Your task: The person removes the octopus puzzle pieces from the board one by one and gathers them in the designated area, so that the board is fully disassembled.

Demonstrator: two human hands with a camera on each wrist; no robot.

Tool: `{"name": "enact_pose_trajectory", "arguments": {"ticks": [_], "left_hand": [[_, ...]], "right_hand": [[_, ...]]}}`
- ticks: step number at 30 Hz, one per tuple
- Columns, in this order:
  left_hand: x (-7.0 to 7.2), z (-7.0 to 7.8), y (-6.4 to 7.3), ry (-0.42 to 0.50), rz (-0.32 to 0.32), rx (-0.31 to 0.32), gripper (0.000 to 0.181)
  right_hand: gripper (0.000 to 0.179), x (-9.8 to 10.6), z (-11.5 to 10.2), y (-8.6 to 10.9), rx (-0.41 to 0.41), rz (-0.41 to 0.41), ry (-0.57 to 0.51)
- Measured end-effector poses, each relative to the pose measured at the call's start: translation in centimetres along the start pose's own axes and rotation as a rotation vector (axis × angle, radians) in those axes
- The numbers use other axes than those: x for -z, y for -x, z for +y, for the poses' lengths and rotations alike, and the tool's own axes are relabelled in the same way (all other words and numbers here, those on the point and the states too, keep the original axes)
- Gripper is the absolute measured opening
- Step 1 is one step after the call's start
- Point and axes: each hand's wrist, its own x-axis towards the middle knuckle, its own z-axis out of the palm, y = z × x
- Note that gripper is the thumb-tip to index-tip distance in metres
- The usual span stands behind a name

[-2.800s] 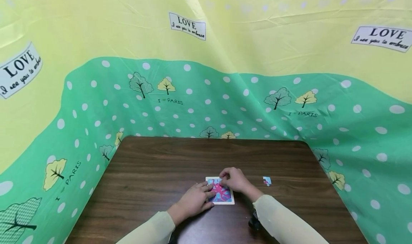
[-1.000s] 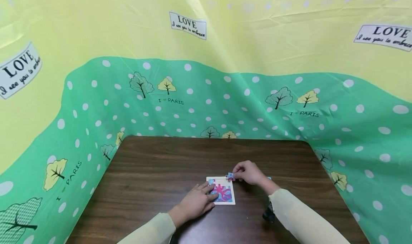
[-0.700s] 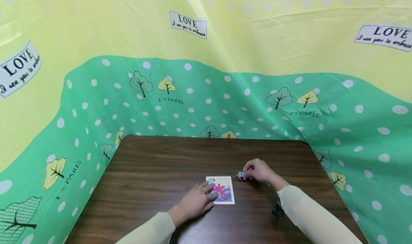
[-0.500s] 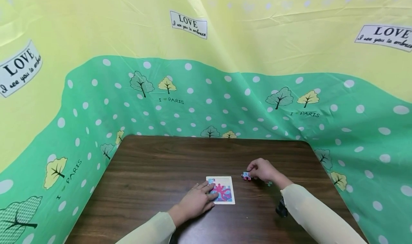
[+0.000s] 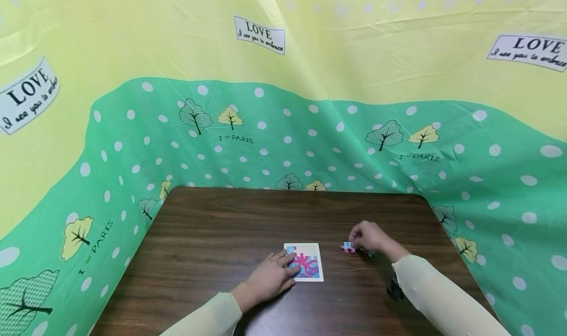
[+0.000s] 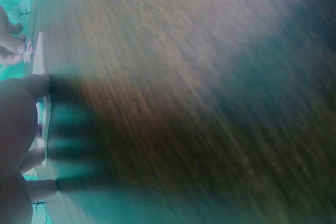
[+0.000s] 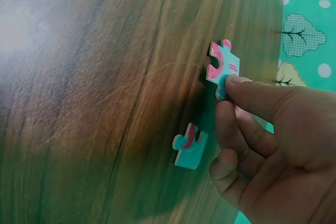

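Note:
My left hand (image 5: 267,276) rests on a square jigsaw puzzle tray (image 5: 322,277) with a white border, fingers spread over its left side. Pink and blue pieces fill the lower part, and a pale bare strip shows along the top, right of a corner piece. To the right, my right hand (image 5: 371,237) pinches a blue and pink puzzle piece (image 7: 224,66) between thumb and fingers, held just over the table. Beneath that hand lies a second puzzle piece (image 7: 190,149), turquoise with a pink curve. The left wrist view catches the tray edge-on under the left fingers.
Both hands work over a dark wood-grain table (image 5: 212,228). A green and yellow printed curtain (image 5: 283,144) hangs behind it and along its sides. A black strap-on device (image 5: 394,289) sits at the right wrist.
The right hand has drawn the blue and pink puzzle piece out of the tray's top row and carried it rightward, close to the loose piece. The left hand stays on the tray.

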Motion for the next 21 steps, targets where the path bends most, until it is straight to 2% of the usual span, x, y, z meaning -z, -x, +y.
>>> {"name": "enact_pose_trajectory", "arguments": {"ticks": [7,15,21], "left_hand": [[0.0,0.0,0.0,-0.006,0.001,0.002,0.043],[0.2,0.0,-0.1,0.014,-0.012,0.006,0.043],[0.3,0.1,0.0,0.026,-0.003,0.004,0.042]], "right_hand": [[0.01,-0.2,0.6,-0.2,-0.01,0.007,0.017],[0.013,-0.5,1.4,-0.8,0.036,0.039,0.135],[0.011,-0.7,1.5,-0.7,0.03,0.049,0.128]]}}
